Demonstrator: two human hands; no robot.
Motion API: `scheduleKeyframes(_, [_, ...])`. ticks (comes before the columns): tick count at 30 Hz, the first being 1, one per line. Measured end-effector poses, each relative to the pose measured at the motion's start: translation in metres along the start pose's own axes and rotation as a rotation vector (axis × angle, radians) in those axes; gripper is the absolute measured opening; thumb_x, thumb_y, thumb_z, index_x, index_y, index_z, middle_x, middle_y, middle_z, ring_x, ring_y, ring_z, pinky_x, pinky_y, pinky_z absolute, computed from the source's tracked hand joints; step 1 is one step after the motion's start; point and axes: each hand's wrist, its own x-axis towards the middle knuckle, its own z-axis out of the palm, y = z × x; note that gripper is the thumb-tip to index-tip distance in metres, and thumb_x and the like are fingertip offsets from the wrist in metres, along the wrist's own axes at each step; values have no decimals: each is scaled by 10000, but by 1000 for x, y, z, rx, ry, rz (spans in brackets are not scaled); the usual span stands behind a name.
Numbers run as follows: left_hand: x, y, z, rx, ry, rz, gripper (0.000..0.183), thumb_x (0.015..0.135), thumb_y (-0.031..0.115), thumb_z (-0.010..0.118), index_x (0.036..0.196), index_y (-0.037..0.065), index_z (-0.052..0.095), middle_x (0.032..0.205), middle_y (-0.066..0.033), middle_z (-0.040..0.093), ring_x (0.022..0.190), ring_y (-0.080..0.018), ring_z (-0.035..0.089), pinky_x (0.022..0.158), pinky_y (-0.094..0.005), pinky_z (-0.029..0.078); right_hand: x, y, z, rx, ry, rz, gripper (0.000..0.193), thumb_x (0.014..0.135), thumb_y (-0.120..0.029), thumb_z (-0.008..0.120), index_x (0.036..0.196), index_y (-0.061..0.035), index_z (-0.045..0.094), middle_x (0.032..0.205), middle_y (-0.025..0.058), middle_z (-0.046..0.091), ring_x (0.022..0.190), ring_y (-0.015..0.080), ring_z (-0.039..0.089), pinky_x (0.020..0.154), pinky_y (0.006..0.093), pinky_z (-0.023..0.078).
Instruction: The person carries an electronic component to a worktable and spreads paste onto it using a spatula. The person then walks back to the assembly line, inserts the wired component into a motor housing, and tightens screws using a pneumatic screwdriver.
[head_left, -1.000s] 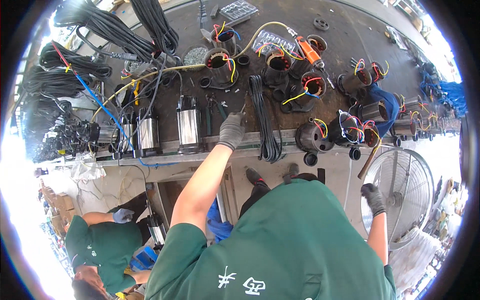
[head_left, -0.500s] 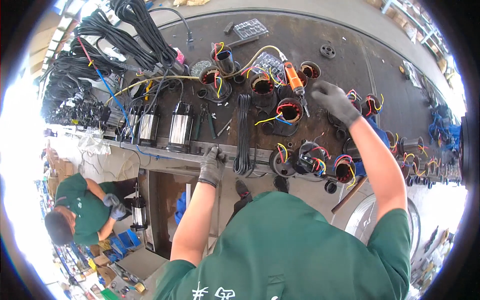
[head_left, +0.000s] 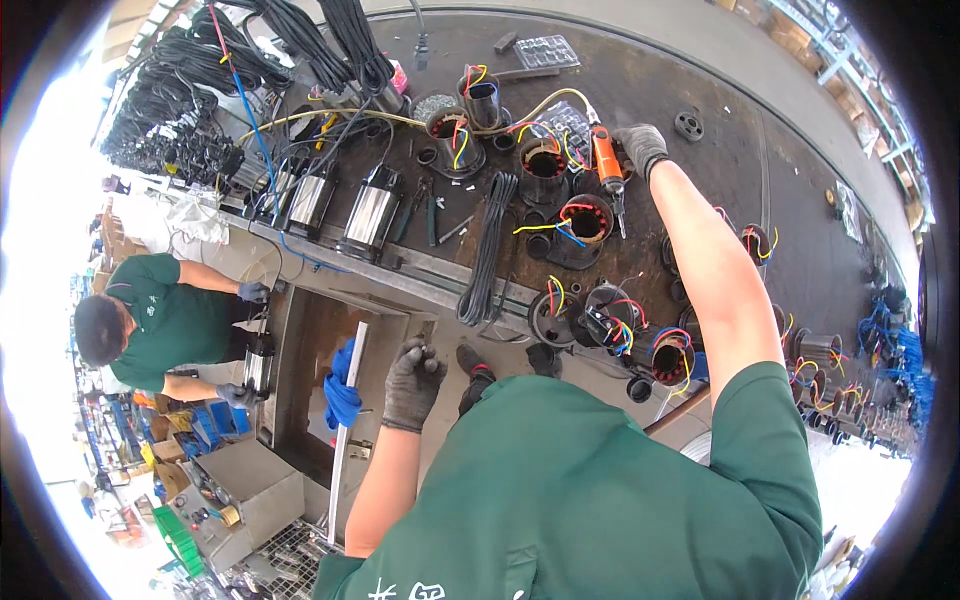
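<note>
My left hand [head_left: 414,386], in a grey glove, is raised in front of the bench edge with its fingers curled together; anything in them is too small to make out. On the bench, my gloved right hand [head_left: 641,148] is just right of an orange power screwdriver [head_left: 606,158] with a hose. It covers the place of a small motor housing, and its fingertips are mostly hidden. Below the screwdriver stands a motor housing [head_left: 586,220] with red, yellow and blue wires. A bundled black cable [head_left: 490,250] hangs over the bench edge, nearer my left hand.
Steel pump bodies [head_left: 372,215] and coiled cables [head_left: 190,90] crowd the left side. More wired housings [head_left: 672,356] line the front edge. Pliers [head_left: 412,208] lie beside the pumps. A co-worker [head_left: 165,310] handles a pump [head_left: 259,365] at the lower left.
My left hand has drawn back from the bench edge toward my body. The right hand has moved up and left, closer to the screwdriver. The co-worker's hands have spread apart; the view has shifted.
</note>
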Motion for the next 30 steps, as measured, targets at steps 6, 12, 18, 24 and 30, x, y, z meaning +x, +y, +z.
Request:
scheduleKeyframes(6, [-39, 6, -17, -62, 73, 39, 157, 867, 42, 711, 996, 133, 704, 905, -38, 707, 793, -163, 671, 846, -392, 542, 6, 2, -9, -39, 19, 33, 264, 843, -268, 737, 858, -5, 755, 763, 109, 738, 676, 213, 719, 638, 363, 564])
scheduleKeyframes(12, [-47, 13, -19, -72, 72, 72, 179, 869, 4, 678, 1008, 117, 690, 882, -49, 698, 788, -176, 678, 823, -367, 537, 40, 8, -2, -360, 75, 29, 292, 853, -304, 676, 975, -51, 757, 958, 170, 747, 947, 286, 729, 808, 388, 559])
scheduleKeyframes(18, [-47, 23, -11, -56, 36, 132, 206, 865, 7, 676, 1049, 96, 693, 867, -63, 693, 769, -184, 672, 807, -359, 533, -52, -11, -2, -102, -30, 25, 287, 847, -278, 707, 983, -25, 726, 847, 117, 731, 680, 267, 713, 582, 425, 574])
scheduleKeyframes(24, [-29, 28, 15, 63, 26, 54, 190, 872, 66, 739, 1047, 134, 711, 889, -25, 700, 752, -136, 652, 784, -339, 517, -56, 10, 7, 109, -46, -119, 399, 698, -186, 881, 909, 84, 675, 780, 143, 697, 576, 226, 664, 478, 381, 539])
scheduleKeyframes(30, [-22, 29, 46, 158, -33, 79, 205, 908, 188, 754, 1090, 162, 665, 953, -4, 664, 847, -136, 645, 842, -381, 534, -92, -19, -14, 661, -104, 105, 410, 652, -184, 794, 966, -6, 599, 780, 115, 616, 518, 211, 580, 435, 333, 478])
